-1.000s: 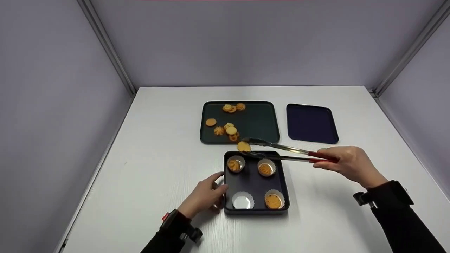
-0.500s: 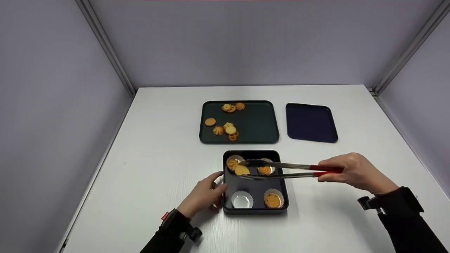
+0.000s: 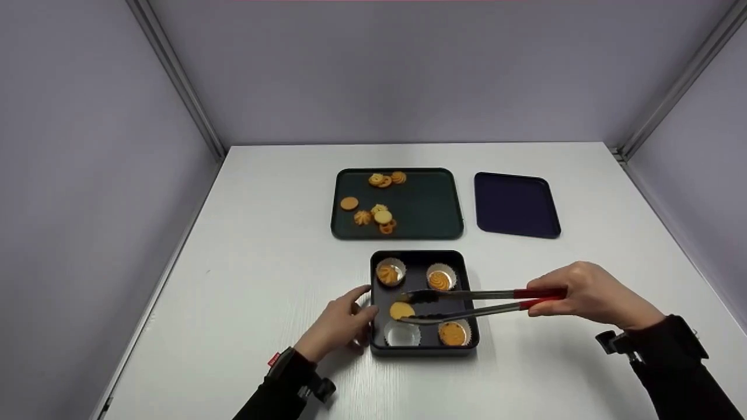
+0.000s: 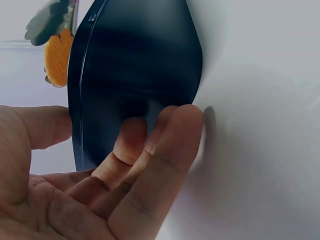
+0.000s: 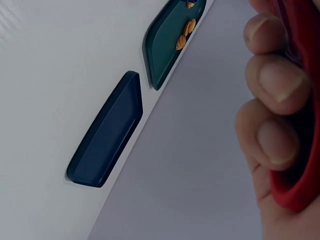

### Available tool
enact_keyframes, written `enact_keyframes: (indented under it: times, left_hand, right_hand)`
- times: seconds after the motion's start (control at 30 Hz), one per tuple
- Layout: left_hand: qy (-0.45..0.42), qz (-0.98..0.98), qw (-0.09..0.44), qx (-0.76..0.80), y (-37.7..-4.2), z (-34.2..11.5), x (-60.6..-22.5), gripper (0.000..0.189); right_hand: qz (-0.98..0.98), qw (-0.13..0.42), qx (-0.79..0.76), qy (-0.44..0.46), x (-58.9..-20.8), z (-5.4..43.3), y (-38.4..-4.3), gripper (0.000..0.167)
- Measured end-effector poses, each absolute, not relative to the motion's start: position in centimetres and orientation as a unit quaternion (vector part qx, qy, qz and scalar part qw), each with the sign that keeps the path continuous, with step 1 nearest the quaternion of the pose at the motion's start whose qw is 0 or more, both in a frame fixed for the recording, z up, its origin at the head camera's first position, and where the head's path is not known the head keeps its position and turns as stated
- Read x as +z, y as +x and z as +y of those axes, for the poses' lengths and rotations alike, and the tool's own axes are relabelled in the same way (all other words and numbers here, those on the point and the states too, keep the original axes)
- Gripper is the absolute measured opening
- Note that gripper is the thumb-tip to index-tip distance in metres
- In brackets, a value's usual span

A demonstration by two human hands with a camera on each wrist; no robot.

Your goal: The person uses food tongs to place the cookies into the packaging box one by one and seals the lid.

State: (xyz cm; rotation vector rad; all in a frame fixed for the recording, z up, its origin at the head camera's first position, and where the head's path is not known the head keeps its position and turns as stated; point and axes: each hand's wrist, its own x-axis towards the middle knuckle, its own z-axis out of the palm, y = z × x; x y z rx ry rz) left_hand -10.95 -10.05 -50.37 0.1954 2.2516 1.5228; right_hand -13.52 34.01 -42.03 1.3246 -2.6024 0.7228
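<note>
My right hand grips metal tongs by their red handles. A round yellow cookie is between the tong tips, over the dark square baking pan and close behind the front left paper cup, which has no cookie in it. The other paper cups in the pan hold a star-shaped cookie, a swirled cookie and a round speckled cookie. At the pan's left side, my left hand holds its edge, thumb at the rim and fingers against the outer wall.
Behind the pan lies a dark green tray with several cookies mostly on its left half. A dark blue tray sits to its right. Pale walls enclose the white table at the back and sides.
The right hand has brought the tongs and yellow cookie toward me, from the pan's back edge to just behind the front left cup. The left hand stays at the pan's side.
</note>
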Motion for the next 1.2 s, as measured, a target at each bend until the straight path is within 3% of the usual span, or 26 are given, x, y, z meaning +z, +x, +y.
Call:
enact_keyframes:
  times: [0.6,1.2]
  left_hand:
    - [0.061,0.793,0.214,0.568,-10.8,-10.2,-50.1,0.064]
    - [0.058,0.784,0.216,0.578,-10.9,-10.2,-50.5,0.063]
  right_hand:
    - [-0.879,0.015,0.207,0.43,-41.4,33.0,-13.0,0.019]
    - [-0.885,0.026,0.177,0.43,-41.3,32.5,-13.1,0.021]
